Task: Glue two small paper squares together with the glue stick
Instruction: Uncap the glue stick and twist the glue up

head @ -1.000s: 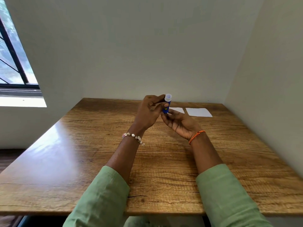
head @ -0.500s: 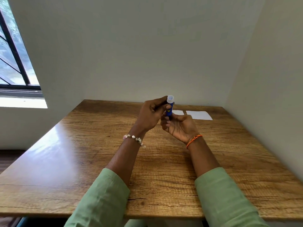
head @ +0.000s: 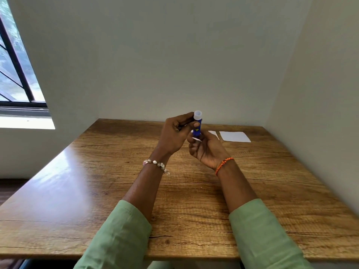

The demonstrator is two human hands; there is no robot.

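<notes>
A blue glue stick point(head: 197, 129) with a translucent white cap point(head: 197, 114) stands upright in the air above the table's far middle. My left hand point(head: 174, 133) grips its upper body between thumb and fingers, just under the cap. My right hand point(head: 206, 150) curls round its lower end from below, palm up. One white paper square point(head: 235, 136) lies flat on the table at the far right. A second white square point(head: 213, 133) lies left of it, mostly hidden behind my right hand.
The wooden table point(head: 97, 171) fills a corner, with walls close behind and at the right. A window point(head: 13, 74) is at the far left. Green sleeves cover both forearms near the front edge.
Both hands have lifted the glue stick a little and drawn closer together. My right hand's fingers have curled round its base from a more open palm.
</notes>
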